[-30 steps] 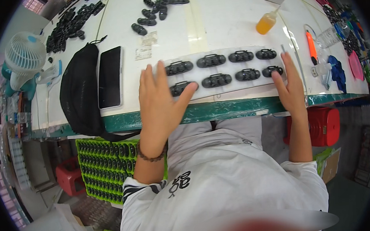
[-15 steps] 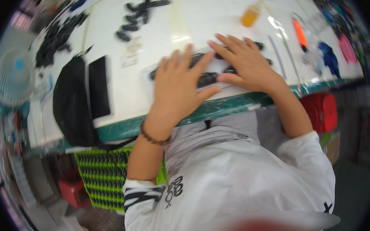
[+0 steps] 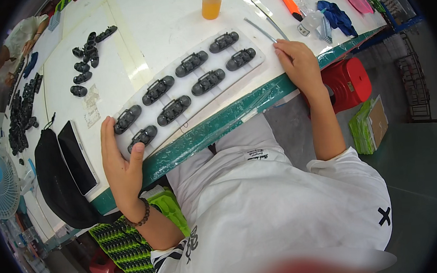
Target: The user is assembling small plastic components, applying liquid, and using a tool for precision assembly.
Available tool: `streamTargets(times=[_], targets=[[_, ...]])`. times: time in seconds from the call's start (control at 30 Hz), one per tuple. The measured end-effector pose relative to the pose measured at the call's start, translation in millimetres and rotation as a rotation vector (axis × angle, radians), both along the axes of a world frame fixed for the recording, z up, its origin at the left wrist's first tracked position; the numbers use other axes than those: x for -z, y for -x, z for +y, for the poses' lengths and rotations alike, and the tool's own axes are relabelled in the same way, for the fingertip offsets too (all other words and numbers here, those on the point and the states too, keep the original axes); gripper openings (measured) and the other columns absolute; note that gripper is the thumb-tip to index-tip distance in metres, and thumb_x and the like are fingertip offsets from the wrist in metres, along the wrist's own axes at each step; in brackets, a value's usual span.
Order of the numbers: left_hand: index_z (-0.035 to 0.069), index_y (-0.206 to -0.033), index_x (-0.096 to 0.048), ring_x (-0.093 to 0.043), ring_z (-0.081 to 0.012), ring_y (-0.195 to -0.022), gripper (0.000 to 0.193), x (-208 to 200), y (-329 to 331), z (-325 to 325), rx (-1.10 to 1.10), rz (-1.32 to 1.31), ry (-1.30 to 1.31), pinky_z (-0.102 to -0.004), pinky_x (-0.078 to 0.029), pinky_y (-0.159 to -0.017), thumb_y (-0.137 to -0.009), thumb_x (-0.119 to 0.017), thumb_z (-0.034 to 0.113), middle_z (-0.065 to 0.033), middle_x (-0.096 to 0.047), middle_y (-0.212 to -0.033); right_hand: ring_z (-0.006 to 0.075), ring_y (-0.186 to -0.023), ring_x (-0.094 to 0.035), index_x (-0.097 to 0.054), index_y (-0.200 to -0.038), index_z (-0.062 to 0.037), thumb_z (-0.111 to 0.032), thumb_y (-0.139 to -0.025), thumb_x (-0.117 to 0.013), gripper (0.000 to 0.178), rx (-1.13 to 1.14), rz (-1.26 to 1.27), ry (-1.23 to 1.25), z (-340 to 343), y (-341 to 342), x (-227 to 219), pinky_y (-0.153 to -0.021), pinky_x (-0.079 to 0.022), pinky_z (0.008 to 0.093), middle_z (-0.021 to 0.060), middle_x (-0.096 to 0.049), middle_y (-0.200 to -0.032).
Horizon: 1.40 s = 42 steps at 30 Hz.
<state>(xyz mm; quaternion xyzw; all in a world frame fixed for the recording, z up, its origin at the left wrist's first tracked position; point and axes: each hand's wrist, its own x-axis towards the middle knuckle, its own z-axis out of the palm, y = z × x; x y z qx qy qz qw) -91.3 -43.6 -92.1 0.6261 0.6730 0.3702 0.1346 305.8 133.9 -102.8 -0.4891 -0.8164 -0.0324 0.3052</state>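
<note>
A long white tray (image 3: 169, 131) lies slantwise near the table's front edge. It bears two rows of black, ribbed oblong parts (image 3: 174, 110), each with a loop on top. At the tray's left end rests my left hand (image 3: 122, 168), fingers stretched out and thumb apart along the front corner. Past the tray's right end, my right hand (image 3: 299, 65) has its fingers curled and pinched at the near end of a thin grey metal strip (image 3: 260, 29). Beside that one lies a second thin strip (image 3: 277, 28).
More black parts (image 3: 91, 51) lie farther back. A bottle of orange liquid (image 3: 212, 4) stands behind the tray. Left are a phone (image 3: 78, 156), a black pouch (image 3: 54, 183) and a fan (image 3: 1, 174); right, an orange cutter (image 3: 287, 2) and blue cloth (image 3: 339, 19).
My hands have parted from above the tray: the left to its left end, the right to the metal strip. The tray and its parts now show uncovered. The view has turned.
</note>
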Motion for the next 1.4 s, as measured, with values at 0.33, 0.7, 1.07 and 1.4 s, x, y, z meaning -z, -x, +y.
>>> streamTargets(times=[0.33, 0.7, 1.07, 1.4], targets=[[-0.003, -0.146, -0.035, -0.038, -0.0329, -0.138, 0.089, 8, -7, -6, -0.006, -0.046, -0.071, -0.0394, -0.028, -0.113, -0.088, -0.055, 0.062, -0.0219, -0.040, -0.148, 0.0243, -0.088, -0.066, -0.072, -0.097, -0.0023, -0.018, -0.088, -0.064, 0.019, -0.004, 0.413, 0.087, 8, 25, -17, -0.078, -0.052, 0.0332, 0.0129, -0.071, -0.100], [-0.007, -0.145, -0.033, -0.034, -0.0311, -0.140, 0.085, 14, -7, -11, 0.028, -0.205, -0.125, -0.0382, -0.023, -0.116, -0.092, -0.056, 0.056, -0.0227, -0.036, -0.150, 0.0147, -0.069, -0.053, -0.055, -0.106, 0.0007, -0.052, -0.089, -0.056, 0.055, -0.714, 3.098, 1.145, 76, -20, -32, -0.053, -0.044, 0.0275, 0.0075, -0.056, -0.087], [0.001, -0.129, -0.058, -0.050, -0.0302, -0.129, 0.041, 7, -4, -11, -0.083, -0.141, -0.186, -0.0363, -0.035, -0.107, -0.094, -0.060, 0.023, -0.0200, -0.053, -0.138, 0.0093, -0.051, -0.034, -0.058, -0.092, -0.0050, -0.070, -0.073, -0.063, 0.068, -0.498, 2.620, 1.047, 132, -40, -20, -0.043, -0.024, 0.0240, -0.0041, -0.038, -0.066], [-0.001, -0.119, -0.063, -0.058, -0.0347, -0.117, 0.037, 2, -6, -11, -0.043, -0.119, -0.258, -0.0409, -0.041, -0.103, -0.084, -0.066, 0.012, -0.0193, -0.063, -0.122, 0.0113, -0.051, -0.044, -0.064, -0.099, 0.0056, -0.046, -0.089, -0.062, 0.053, -1.050, 1.151, 0.730, 33, 156, -86, -0.046, -0.030, 0.0261, 0.0115, -0.065, -0.082]])
